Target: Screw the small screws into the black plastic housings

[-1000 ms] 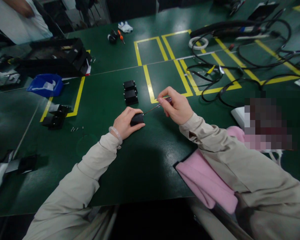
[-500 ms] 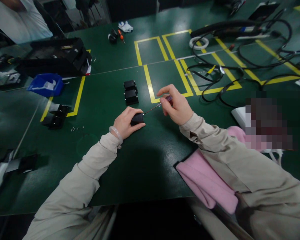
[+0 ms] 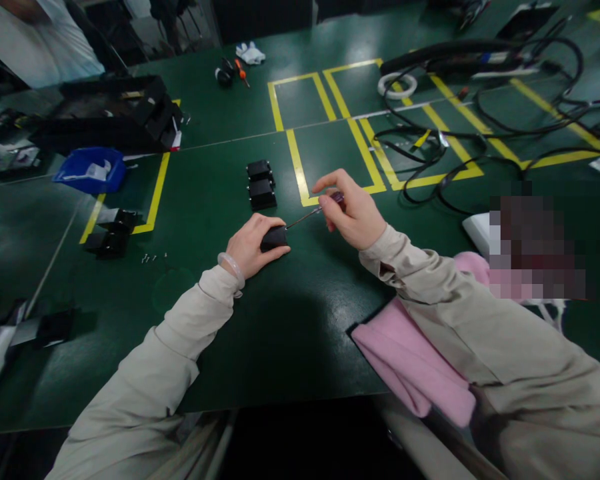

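Note:
My left hand (image 3: pixel 253 245) grips a small black box-shaped part (image 3: pixel 275 239) on the green table, thumb on the near side and fingers on the far side. In my right hand (image 3: pixel 350 210) is a screwdriver (image 3: pixel 307 217), held at a low slant. Its tip meets the right end of the black part, at a small shiny screw. Just beyond my left hand stand two similar black boxes (image 3: pixel 262 192) with screws at their sides. Several loose screws (image 3: pixel 149 258) lie to the left. More black parts (image 3: pixel 111 233) sit farther left.
A blue bin (image 3: pixel 91 169) and stacked black trays (image 3: pixel 110 113) stand at the left, near another person's white shirt (image 3: pixel 40 47). Black cables (image 3: pixel 445 133) and a white tape roll (image 3: pixel 397 86) lie at the right. A folded pink cloth (image 3: pixel 415 360) rests by the front edge.
Almost nothing differs. Both hands, the black part and the screwdriver keep their places; the whole view has shifted very slightly.

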`<state>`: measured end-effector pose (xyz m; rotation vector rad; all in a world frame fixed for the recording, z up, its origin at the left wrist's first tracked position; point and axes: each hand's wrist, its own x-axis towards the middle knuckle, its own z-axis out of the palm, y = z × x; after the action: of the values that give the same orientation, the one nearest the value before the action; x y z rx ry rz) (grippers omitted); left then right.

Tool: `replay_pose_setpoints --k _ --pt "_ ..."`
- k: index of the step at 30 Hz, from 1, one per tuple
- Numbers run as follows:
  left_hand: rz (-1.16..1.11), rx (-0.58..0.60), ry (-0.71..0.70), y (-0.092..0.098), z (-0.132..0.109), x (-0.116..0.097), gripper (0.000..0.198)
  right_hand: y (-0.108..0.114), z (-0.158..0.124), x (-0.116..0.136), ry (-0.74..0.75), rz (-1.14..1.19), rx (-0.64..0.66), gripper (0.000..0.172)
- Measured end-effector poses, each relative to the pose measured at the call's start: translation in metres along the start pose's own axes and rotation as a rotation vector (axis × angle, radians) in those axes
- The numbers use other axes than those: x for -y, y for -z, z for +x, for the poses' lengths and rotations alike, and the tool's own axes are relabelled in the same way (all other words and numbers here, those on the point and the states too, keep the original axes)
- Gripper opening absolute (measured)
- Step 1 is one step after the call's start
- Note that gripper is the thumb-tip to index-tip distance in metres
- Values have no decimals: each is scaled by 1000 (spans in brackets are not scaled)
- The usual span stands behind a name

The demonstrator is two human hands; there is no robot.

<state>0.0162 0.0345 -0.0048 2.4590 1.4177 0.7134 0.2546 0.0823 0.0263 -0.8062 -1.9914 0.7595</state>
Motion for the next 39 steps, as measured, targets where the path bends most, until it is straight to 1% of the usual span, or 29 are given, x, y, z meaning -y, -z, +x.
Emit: replay_pose_setpoints --k 4,5,8,11,13,16,19,22,27,31,39 --pt "-2 -4 0 0 0 0 39 0 0 -1 -19 -27 -21 15" --pt "-4 -9 -3 -1 0 0 39 -1 0 -1 -17 -34 -24 15" --pt "-5 -19 -6 -1 -1 0 39 -1 1 0 -5 -26 -20 6" --pt "0 -12 7 -1 -1 0 39 0 0 1 -6 -10 -16 11" --pt "-1 -5 15 -1 -1 0 39 0 0 0 -22 -7 -13 10" --pt "-8 -4 14 -1 0 0 39 0 0 -1 -39 -19 -12 13" --pt "-7 -15 4 -1 0 -1 38 0 0 0 -9 -36 -16 8" --pt "-2 -8 6 0 0 -1 39 0 0 1 13 -38 -21 12" --pt "-3 -2 -4 0 0 0 38 0 0 -1 -34 -33 -5 15" --pt "-1 -5 -1 0 0 0 38 0 0 1 -7 -36 -17 9" --pt "-3 0 8 0 0 -1 38 0 -1 -1 -41 5 -9 22"
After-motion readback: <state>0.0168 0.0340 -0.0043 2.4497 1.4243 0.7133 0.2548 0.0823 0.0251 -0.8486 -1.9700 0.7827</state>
